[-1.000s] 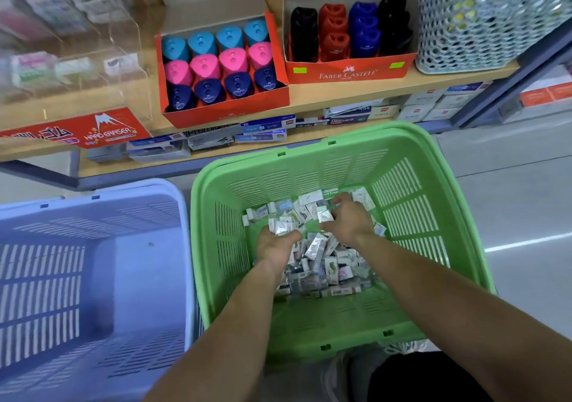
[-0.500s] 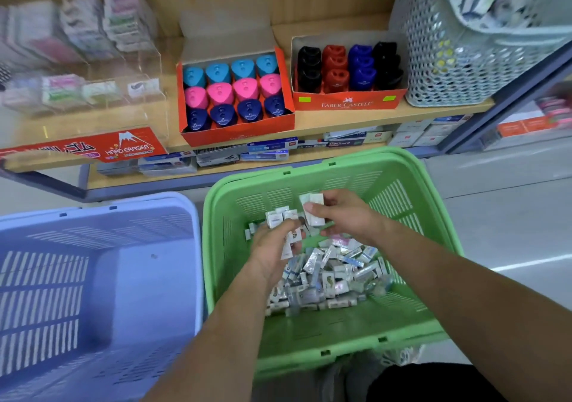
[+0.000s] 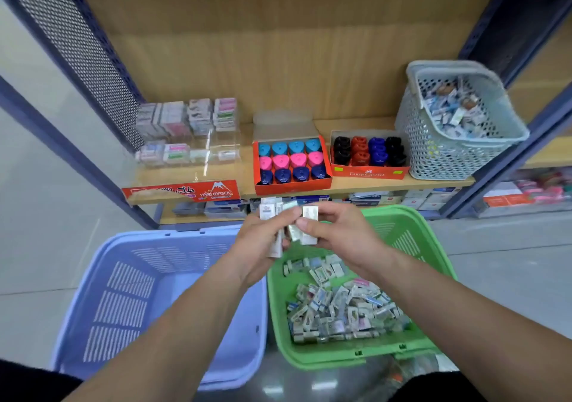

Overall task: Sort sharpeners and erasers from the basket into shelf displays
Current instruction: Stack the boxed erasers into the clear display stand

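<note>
Two bare hands meet above a green basket (image 3: 402,240), in front of a wooden shelf (image 3: 356,185). The left hand (image 3: 258,242) grips a fan of small boxed packets (image 3: 268,211), its fingers curled round them. The right hand (image 3: 339,234) pinches one more packet (image 3: 310,226) between thumb and fingers, touching the left hand's bundle. Whether the packets hold sharpeners or erasers is too blurred to tell.

Below the hands, a heap of like packets (image 3: 337,309) lies across the floor of the green basket. A blue basket (image 3: 123,309) stands just beside it, to the left, the two rims touching.

On the shelf, a clear display (image 3: 185,141) at the left holds rows of pastel erasers above a red "Hard Eraser" sign (image 3: 182,192). Next to it an open red box (image 3: 292,186) carries rows of light blue, pink and navy sharpeners. To its right a Faber-Castell box (image 3: 368,173) holds black, red and blue sharpeners. A grey basket (image 3: 445,160) at the shelf's right end is filled with more small packets. Flat boxes line the lower shelf (image 3: 198,216) behind the hands.
</note>
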Demonstrator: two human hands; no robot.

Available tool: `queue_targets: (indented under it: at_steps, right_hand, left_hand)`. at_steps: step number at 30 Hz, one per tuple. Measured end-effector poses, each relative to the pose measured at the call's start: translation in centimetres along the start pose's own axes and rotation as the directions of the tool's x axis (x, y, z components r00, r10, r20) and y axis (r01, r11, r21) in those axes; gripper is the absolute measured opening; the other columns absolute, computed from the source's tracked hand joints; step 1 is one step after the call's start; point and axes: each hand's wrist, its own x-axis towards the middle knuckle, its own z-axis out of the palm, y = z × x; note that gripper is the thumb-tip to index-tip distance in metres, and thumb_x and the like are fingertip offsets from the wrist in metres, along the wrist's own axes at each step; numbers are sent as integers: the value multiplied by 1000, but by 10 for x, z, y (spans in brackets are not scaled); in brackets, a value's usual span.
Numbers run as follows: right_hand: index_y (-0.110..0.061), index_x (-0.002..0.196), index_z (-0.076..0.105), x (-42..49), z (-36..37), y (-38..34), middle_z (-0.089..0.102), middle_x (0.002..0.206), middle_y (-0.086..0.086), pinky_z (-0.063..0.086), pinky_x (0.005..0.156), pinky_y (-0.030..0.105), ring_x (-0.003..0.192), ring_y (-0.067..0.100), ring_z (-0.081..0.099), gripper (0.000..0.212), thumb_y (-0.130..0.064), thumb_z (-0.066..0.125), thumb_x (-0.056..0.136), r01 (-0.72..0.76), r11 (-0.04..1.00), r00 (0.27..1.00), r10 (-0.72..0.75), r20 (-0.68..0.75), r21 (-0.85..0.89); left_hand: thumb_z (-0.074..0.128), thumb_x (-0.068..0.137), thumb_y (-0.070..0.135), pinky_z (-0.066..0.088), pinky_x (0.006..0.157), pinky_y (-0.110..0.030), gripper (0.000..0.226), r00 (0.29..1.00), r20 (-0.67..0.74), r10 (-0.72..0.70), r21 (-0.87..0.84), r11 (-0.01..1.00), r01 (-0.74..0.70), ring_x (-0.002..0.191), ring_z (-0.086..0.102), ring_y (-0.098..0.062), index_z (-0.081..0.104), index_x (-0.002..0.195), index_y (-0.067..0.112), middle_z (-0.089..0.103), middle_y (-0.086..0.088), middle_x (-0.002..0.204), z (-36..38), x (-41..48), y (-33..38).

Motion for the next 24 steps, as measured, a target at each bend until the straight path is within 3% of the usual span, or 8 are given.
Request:
queue_targets:
  at_steps: [3,6,9,12,16,18,20,24]
  right_hand:
    - [-15,105,73,-8,25,-21,77,101,9,61,82,42,91,22,73,15,-13,73,90,23,1000,999,-22,47,-17]
    - [-15,106,66,-18,46,-42,77,96,7,61,62,34,79,21,74,11,-21,61,99,9,1000,996,-10,92,4]
    - [-12,112,62,-21,59,-52,72,86,6,43,46,26,56,17,59,20,-28,52,104,15,998,992,-8,126,-56]
    - [-10,121,64,-22,68,-54,63,85,6,38,51,25,57,13,49,23,-19,48,106,-29,999,979,25,200,19]
    - [-7,121,66,-20,68,-50,66,92,13,48,60,25,65,15,57,30,6,53,97,-34,997,956,11,292,74]
    - [-7,122,66,-14,67,-46,73,96,16,52,61,24,66,16,61,34,9,60,92,6,998,962,-21,272,56]
    - [-4,120,66,-8,66,-43,74,95,18,54,61,24,66,18,63,34,10,64,89,23,997,971,-39,235,68]
    - [-7,122,62,4,64,-45,74,93,17,55,64,28,70,20,66,37,1,69,87,34,997,976,-49,212,75]
  left_hand:
    - [74,86,13,38,42,-20,10,998,-37,55,75,996,-52,60,57,-14,71,95,9,68,-9,83,-26,-20,26]
    - [70,89,12,41,46,-23,4,994,-63,92,160,984,-81,66,60,-19,70,92,10,70,-14,89,-51,-40,45]
    - [69,90,11,47,49,-25,2,990,-72,124,202,974,-107,72,67,-20,68,89,13,74,-9,84,-67,-56,55]
    - [67,91,9,52,53,-27,4,986,-71,151,169,976,-138,71,71,-21,66,93,11,73,-8,80,-75,-65,60]
    - [65,93,8,60,75,-42,6,984,-72,161,77,985,-156,76,74,-26,64,98,10,70,-8,83,-80,-67,62]
    - [64,93,9,61,63,-35,10,986,-74,151,44,988,-148,73,74,-23,64,103,10,71,-10,89,-80,-65,63]
    - [64,92,8,52,49,-26,8,984,-86,158,26,987,-156,64,69,-18,65,100,10,68,-11,86,-79,-61,65]
    - [65,91,3,45,46,-25,9,978,-92,186,-2,982,-187,61,60,-18,62,98,8,62,-9,78,-82,-48,68]
